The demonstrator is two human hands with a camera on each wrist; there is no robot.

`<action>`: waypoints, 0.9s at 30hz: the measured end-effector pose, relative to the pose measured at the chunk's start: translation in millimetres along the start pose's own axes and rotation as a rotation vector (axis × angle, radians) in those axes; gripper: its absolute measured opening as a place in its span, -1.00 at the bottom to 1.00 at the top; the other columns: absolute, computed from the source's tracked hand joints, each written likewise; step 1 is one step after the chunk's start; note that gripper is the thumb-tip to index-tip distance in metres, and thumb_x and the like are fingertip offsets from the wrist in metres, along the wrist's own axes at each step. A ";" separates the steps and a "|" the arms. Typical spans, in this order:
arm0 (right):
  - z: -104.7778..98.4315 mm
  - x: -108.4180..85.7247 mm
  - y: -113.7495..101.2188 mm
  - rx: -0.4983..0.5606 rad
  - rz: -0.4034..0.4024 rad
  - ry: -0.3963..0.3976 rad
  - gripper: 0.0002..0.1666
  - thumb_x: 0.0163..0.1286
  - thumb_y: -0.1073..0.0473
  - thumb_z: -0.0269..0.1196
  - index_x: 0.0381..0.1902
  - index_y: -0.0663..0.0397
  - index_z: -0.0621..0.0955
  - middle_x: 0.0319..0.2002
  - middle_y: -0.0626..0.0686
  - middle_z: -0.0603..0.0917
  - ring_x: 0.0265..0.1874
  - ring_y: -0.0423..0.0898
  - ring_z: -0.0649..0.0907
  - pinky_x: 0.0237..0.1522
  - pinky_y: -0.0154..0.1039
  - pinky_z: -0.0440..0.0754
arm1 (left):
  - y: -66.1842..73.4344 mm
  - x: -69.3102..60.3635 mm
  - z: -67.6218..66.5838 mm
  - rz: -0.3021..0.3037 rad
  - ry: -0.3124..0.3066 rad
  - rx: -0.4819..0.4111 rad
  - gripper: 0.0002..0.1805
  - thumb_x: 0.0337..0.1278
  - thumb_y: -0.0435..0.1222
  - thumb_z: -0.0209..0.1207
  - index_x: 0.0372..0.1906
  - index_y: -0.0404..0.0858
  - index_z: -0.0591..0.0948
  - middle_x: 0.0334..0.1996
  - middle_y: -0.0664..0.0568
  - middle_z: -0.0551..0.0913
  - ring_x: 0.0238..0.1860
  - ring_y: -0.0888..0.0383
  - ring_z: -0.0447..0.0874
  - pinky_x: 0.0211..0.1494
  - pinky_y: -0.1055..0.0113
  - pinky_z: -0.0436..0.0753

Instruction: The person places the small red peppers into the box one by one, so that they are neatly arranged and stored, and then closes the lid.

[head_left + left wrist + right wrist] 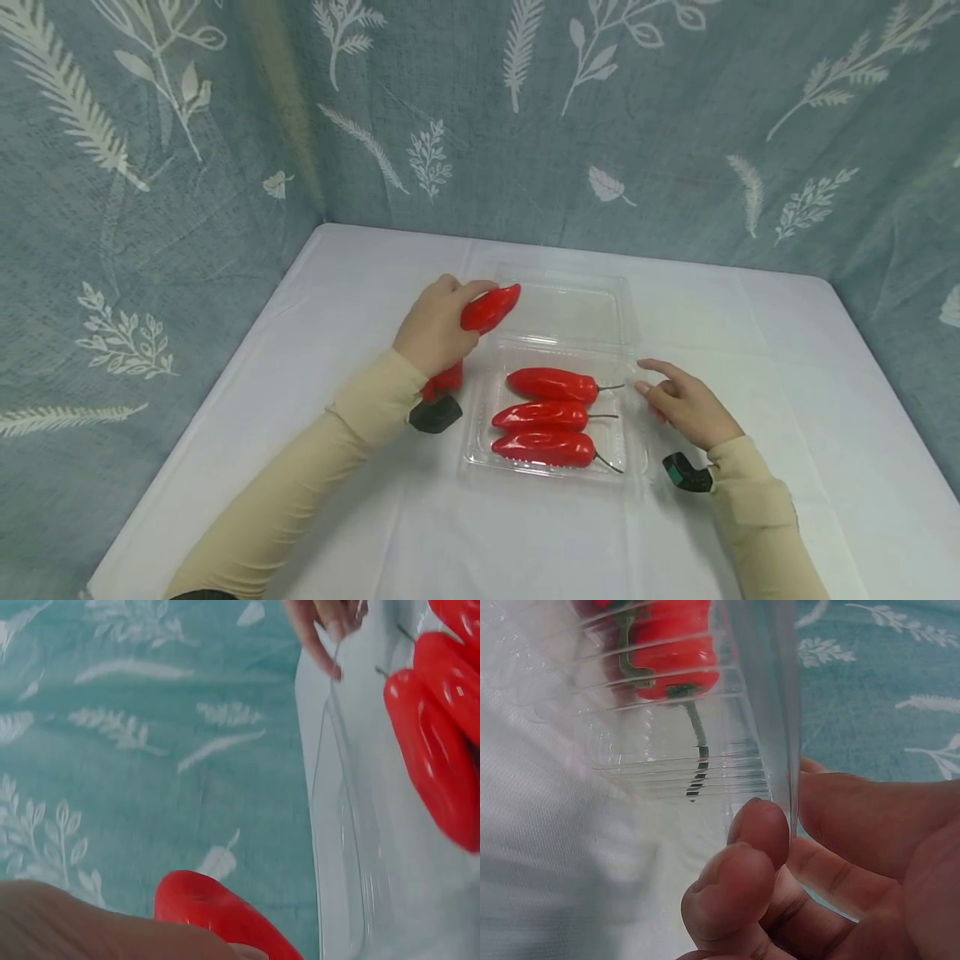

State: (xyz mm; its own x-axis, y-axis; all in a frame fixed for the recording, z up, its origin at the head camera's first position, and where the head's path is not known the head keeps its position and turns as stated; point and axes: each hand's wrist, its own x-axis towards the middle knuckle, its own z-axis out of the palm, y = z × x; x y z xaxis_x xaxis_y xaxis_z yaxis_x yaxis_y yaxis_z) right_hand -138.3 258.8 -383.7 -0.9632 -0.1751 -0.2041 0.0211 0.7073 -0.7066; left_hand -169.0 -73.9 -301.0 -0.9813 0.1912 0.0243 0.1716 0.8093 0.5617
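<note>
A red chili pepper is held by my left hand, raised near the left side of a clear plastic container. Its stem end is hidden by the hand; the left wrist view shows the thumb lying along the pepper. Three glossy red peppers lie side by side in the container's near half, stems to the right. My right hand is at the container's right edge. In the right wrist view its thumb and fingers pinch the clear rim.
The container's hinged lid lies open behind the tray. More red shows partly hidden beneath the left wrist. A white cloth covers the table, and a patterned grey-green curtain stands behind it.
</note>
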 end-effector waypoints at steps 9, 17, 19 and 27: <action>-0.3 0.4 1.1 -0.006 -0.002 0.001 -0.41 0.45 0.00 0.10 0.33 0.14 0.33 -0.63 -0.02 0.44 -0.58 -0.12 0.43 -0.49 -0.28 0.38 | 33.0 11.2 38.0 0.197 -0.115 0.021 -0.24 -0.10 -0.41 0.38 0.30 0.05 0.44 -0.07 0.01 0.49 -0.03 0.10 0.46 -0.07 0.26 0.66; 0.5 3.0 -0.7 -0.007 0.003 -0.018 -0.42 0.44 0.03 0.12 0.32 0.14 0.35 -0.61 0.00 0.45 -0.54 -0.07 0.45 -0.45 -0.25 0.39 | 45.9 15.9 71.5 0.288 -0.203 0.126 -0.25 -0.14 -0.39 0.40 0.28 -0.03 0.45 -0.04 0.03 0.51 0.00 0.11 0.46 0.00 0.30 0.63; 0.7 3.2 -1.2 -0.014 0.008 -0.018 -0.42 0.44 0.03 0.12 0.32 0.14 0.35 -0.62 0.00 0.45 -0.54 -0.07 0.45 -0.45 -0.25 0.39 | 48.3 16.6 76.1 0.312 -0.212 0.161 -0.25 -0.17 -0.38 0.42 0.26 -0.04 0.47 -0.03 0.03 0.52 0.01 0.11 0.47 0.01 0.31 0.63; -0.5 2.6 0.3 -0.026 0.013 -0.007 -0.42 0.44 0.01 0.12 0.33 0.12 0.34 -0.62 -0.01 0.45 -0.55 -0.08 0.44 -0.46 -0.25 0.37 | 51.2 17.5 90.2 0.376 -0.201 0.275 -0.32 -0.20 -0.34 0.45 0.18 -0.03 0.54 -0.05 0.04 0.56 -0.02 0.13 0.51 0.05 0.28 0.61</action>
State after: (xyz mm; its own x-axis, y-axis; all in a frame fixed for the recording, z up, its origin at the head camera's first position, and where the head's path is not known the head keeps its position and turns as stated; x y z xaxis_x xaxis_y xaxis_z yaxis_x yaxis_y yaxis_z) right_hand -140.9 258.9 -384.1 -0.9608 -0.1705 -0.2185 0.0270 0.7270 -0.6862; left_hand -169.4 21.0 -346.5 -0.8153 0.5789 0.0082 0.5534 0.7751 0.3050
